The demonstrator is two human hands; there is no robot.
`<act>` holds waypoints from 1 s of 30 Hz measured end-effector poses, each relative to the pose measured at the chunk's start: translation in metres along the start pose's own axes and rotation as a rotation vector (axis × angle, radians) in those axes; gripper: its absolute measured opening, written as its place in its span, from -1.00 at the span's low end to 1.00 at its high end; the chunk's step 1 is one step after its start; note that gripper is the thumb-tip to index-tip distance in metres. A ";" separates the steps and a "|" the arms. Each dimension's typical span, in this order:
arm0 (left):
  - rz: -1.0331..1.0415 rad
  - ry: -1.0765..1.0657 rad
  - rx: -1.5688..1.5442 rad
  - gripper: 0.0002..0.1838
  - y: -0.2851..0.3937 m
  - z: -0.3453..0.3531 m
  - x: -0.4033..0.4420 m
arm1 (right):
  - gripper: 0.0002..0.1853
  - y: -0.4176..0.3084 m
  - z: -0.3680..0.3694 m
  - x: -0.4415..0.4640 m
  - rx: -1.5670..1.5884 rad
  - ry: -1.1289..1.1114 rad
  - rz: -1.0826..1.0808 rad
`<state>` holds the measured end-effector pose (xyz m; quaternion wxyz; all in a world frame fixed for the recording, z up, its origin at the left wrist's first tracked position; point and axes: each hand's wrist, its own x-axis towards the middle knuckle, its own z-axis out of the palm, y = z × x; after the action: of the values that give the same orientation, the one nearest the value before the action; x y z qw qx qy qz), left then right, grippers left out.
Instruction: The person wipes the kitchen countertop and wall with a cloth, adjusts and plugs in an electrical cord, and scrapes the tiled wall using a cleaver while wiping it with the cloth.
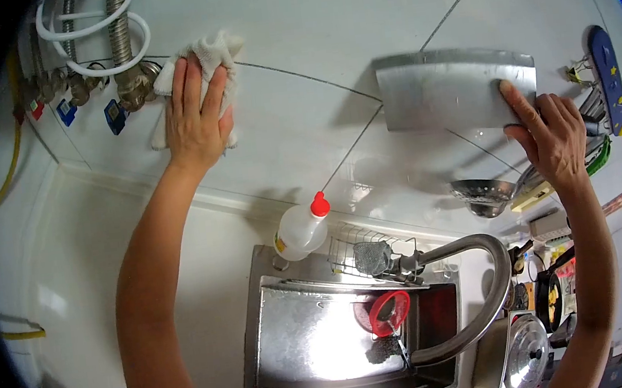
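Observation:
Against the tiled wall, my left hand (197, 122) presses a white cloth (219, 52), its fingers spread over the fabric beside the pipe valves (134, 87). At the right, my right hand (553, 134) pinches the lower right corner of a wide metal blade (444, 93), a cleaver by its shape. The blade lies close to the wall tiles, and its handle is not visible. Below my right hand a metal ladle (482, 193) hangs near the wall.
A metal sink (318, 337) with a curved faucet (498, 280) and a red strainer (389, 313) is below. A red-capped bottle (301, 231) and a wire rack (344, 255) stand behind it. A lidded pan (525, 357) is at the lower right.

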<state>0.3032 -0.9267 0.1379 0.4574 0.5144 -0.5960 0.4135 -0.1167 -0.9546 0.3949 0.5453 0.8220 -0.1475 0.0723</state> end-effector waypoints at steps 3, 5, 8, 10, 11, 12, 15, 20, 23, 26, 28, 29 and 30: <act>0.019 0.011 0.019 -0.19 0.000 -0.001 0.007 | -0.44 -0.003 -0.006 -0.001 0.008 0.085 0.097; 0.060 0.006 0.012 -0.19 0.005 -0.002 0.023 | -0.44 -0.001 -0.011 -0.008 -0.005 0.103 0.154; 0.123 0.051 -0.011 -0.28 0.028 -0.010 0.087 | -0.46 0.005 -0.025 -0.014 -0.018 0.088 0.242; 0.160 0.115 -0.026 -0.29 0.047 -0.010 0.146 | -0.46 0.008 -0.035 -0.018 -0.092 0.113 0.283; 0.186 0.102 -0.002 -0.35 0.055 -0.009 0.170 | -0.47 0.010 -0.040 -0.023 -0.060 0.085 0.310; 0.221 0.108 -0.040 -0.36 0.067 -0.012 0.187 | -0.51 0.011 -0.048 -0.026 -0.051 0.041 0.354; 0.356 0.080 -0.086 -0.35 0.083 -0.011 0.198 | -0.54 0.015 -0.053 -0.035 -0.082 0.232 0.266; 0.669 -0.172 -0.121 -0.37 0.091 0.024 0.070 | -0.57 0.019 -0.068 -0.077 -0.101 0.052 0.470; 0.736 -0.199 -0.227 -0.37 0.081 0.027 0.048 | -0.57 0.021 -0.072 -0.100 -0.105 0.006 0.538; 0.773 -0.186 -0.215 -0.33 0.072 0.025 0.064 | -0.59 0.020 -0.092 -0.119 -0.135 -0.073 0.602; 0.766 -0.209 -0.129 -0.35 0.062 0.017 0.089 | -0.59 0.016 -0.101 -0.135 -0.181 -0.070 0.608; 0.671 -0.148 -0.028 -0.35 0.063 0.002 0.119 | -0.59 0.013 -0.104 -0.145 -0.146 -0.088 0.672; 0.575 -0.091 0.071 -0.35 0.066 -0.014 0.154 | -0.60 0.012 -0.107 -0.158 -0.106 -0.109 0.734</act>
<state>0.2312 -0.9411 0.2890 0.2760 0.3582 -0.7224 0.5231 -0.2656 -0.8351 0.4030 0.5165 0.6875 -0.4646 0.2116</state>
